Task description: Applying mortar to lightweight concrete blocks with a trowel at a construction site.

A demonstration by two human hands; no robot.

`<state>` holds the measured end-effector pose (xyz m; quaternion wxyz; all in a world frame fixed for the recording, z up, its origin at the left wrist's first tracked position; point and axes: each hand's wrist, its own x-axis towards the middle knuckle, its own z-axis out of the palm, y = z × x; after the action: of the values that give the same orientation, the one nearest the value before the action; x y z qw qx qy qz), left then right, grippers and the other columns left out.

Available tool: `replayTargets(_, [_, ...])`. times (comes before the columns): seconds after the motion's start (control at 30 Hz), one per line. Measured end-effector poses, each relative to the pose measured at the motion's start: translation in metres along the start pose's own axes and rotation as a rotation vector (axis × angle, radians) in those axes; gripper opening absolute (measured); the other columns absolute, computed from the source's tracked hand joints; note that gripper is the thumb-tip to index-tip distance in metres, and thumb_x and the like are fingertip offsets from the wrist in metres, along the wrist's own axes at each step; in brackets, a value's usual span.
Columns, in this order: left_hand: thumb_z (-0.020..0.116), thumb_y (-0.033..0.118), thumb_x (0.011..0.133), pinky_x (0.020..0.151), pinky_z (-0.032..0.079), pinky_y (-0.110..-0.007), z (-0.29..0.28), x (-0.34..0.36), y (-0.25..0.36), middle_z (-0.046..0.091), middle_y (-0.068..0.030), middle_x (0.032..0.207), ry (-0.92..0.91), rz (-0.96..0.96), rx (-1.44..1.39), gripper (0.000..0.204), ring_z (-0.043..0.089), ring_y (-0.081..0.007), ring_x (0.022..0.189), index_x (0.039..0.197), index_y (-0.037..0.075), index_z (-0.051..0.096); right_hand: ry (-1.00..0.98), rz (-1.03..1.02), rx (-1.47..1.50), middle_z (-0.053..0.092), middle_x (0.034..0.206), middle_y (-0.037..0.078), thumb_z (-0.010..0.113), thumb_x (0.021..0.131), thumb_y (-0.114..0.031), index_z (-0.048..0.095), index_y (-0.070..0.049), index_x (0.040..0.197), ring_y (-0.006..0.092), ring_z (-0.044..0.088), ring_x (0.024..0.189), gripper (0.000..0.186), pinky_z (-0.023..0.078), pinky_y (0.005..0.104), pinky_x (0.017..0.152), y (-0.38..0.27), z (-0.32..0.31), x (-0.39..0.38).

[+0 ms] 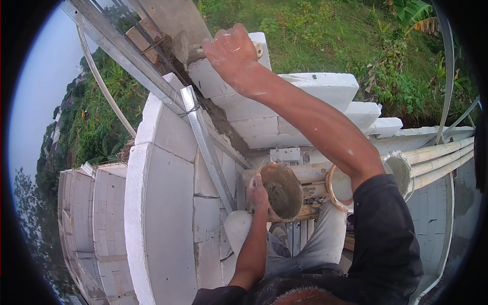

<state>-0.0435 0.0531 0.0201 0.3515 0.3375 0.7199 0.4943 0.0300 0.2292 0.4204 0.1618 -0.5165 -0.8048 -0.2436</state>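
Observation:
At the top of the wall, my right hand point(231, 53) is closed round a trowel, its wooden handle end point(259, 49) sticking out past the fist. The grey trowel blade point(181, 47) lies against the concrete column point(175, 18), beside the top white block point(203, 76). My left hand point(257, 191) grips the near-left rim of a bucket point(282, 192) coated inside with grey mortar. This bucket is tilted, its mouth facing up toward me. How the left fingers wrap the rim is partly hidden.
A second bucket point(339, 189) and a third bucket point(398, 174) with pale contents stand to the right, by bamboo poles point(442, 157). A metal channel point(206, 145) leans across the left block wall point(170, 173). Steel rods point(147, 38) rise beside the column. Stepped white blocks point(325, 86) edge the grassy slope.

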Motion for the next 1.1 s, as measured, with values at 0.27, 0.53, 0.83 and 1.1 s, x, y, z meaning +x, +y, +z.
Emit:
replayTargets(0.27, [0.056, 0.048, 0.093, 0.079, 0.046, -0.036, 0.003, -0.003, 0.008, 0.069, -0.0100, 0.087, -0.038, -0.017, 0.023, 0.050, 0.061, -0.0229, 0.080, 0.107, 0.001, 0.070, 0.026, -0.045, -0.026, 0.067, 0.090, 0.005, 0.062, 0.085, -0.015, 0.063, -0.011, 0.103, 0.0211, 0.064, 0.089, 0.018, 0.040, 0.0420, 0.077, -0.023, 0.019, 0.020])
replayTargets(0.53, [0.057, 0.052, 0.091, 0.082, 0.046, -0.036, 0.002, 0.004, 0.002, 0.068, -0.0118, 0.091, -0.043, -0.063, 0.017, 0.055, 0.062, -0.0243, 0.084, 0.110, 0.002, 0.069, -0.140, -0.192, -0.215, 0.066, 0.088, 0.005, 0.061, 0.087, -0.021, 0.066, -0.010, 0.105, 0.0222, 0.062, 0.089, 0.021, 0.040, 0.0450, 0.074, -0.044, 0.049, 0.014])
replayTargets(0.83, [0.056, 0.052, 0.092, 0.083, 0.046, -0.037, 0.008, -0.001, 0.015, 0.068, -0.0123, 0.094, -0.095, -0.102, 0.071, 0.054, 0.062, -0.0249, 0.087, 0.111, 0.003, 0.069, 0.083, 0.062, -0.270, 0.061, 0.105, 0.009, 0.059, 0.090, -0.021, 0.048, -0.010, 0.139, 0.0242, 0.058, 0.097, 0.051, 0.037, 0.0462, 0.077, -0.045, 0.038, 0.037])
replayTargets(1.1, [0.055, 0.048, 0.094, 0.080, 0.045, -0.035, 0.003, -0.001, 0.013, 0.065, -0.0088, 0.088, -0.129, -0.098, 0.058, 0.050, 0.059, -0.0211, 0.082, 0.108, 0.001, 0.069, -0.123, 0.073, 0.082, 0.055, 0.115, 0.014, 0.063, 0.088, -0.022, 0.035, -0.009, 0.148, 0.0298, 0.060, 0.106, 0.067, 0.054, 0.0498, 0.063, -0.060, 0.064, 0.013])
